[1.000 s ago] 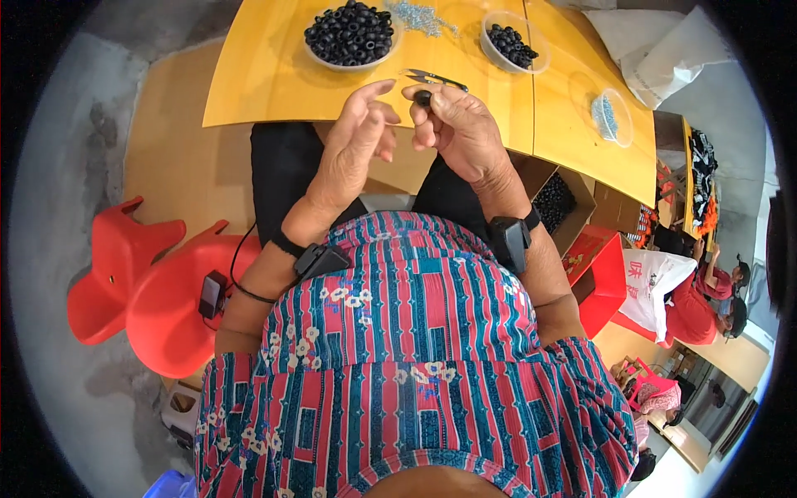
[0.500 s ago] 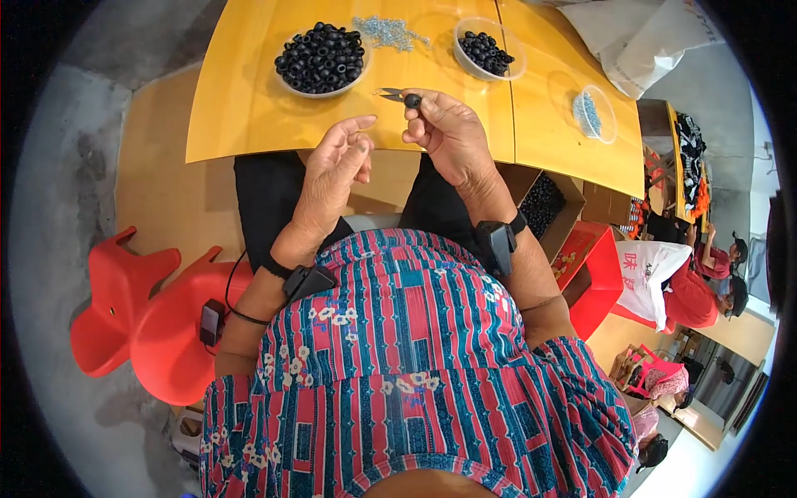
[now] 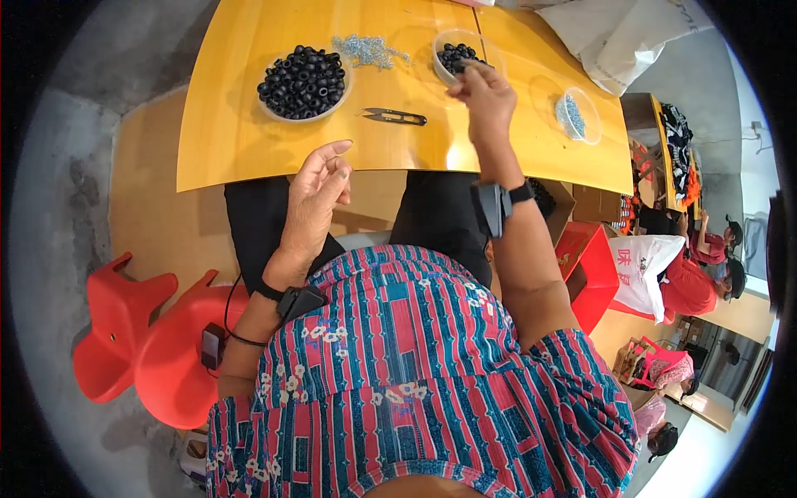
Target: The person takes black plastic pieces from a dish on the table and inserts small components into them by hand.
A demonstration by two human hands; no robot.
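My left hand (image 3: pixel 317 181) hovers before the table's near edge, with its index finger stretched out and thumb apart. Nothing shows in its grasp. At the near right side of a clear bowl (image 3: pixel 439 70) of black beads (image 3: pixel 456 55), my right hand (image 3: pixel 490 98) hangs with its fingers loosely bent and somewhat blurred. I see no bead between them. A pair of black thread snips (image 3: pixel 395 116) lies on the yellow table between the hands. To its left stands a larger bowl (image 3: pixel 347 90) heaped with black beads (image 3: pixel 303 81).
Small pale-blue pieces (image 3: pixel 365 51) are heaped behind the snips. Another clear tub (image 3: pixel 594 124) at the right holds more of them. A white sack (image 3: pixel 610 50) lies at the far right. Red chairs (image 3: pixel 191 349) stand at my left; people (image 3: pixel 693 290) sit off to the right.
My right hand has moved from the table's near middle up and right to the small bowl. The black bead it pinched is out of sight. The left hand has shifted slightly.
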